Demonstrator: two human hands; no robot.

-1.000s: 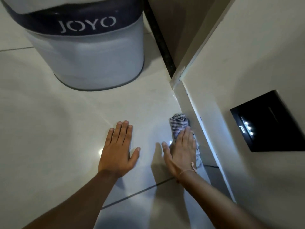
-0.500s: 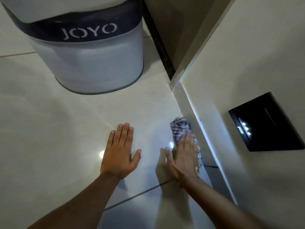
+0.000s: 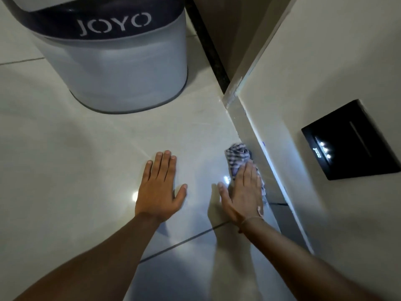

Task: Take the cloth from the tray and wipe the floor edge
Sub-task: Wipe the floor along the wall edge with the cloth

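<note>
A blue-and-white striped cloth (image 3: 237, 156) lies on the glossy floor tile against the skirting at the floor edge (image 3: 263, 170). My right hand (image 3: 244, 192) presses flat on the cloth's near part, fingers together, thumb out to the left; the cloth's far end sticks out beyond the fingertips. My left hand (image 3: 159, 187) rests flat on the bare tile to the left, fingers spread, holding nothing. No tray is in view.
A large grey bucket (image 3: 121, 68) with a dark band reading JOYO stands on the floor ahead to the left. A white wall rises on the right, carrying a black switch plate (image 3: 349, 140). A dark strip (image 3: 208, 44) runs along the corner behind.
My right hand and the cloth have slid a little back along the floor edge toward me. The left hand stays planted on the tile.
</note>
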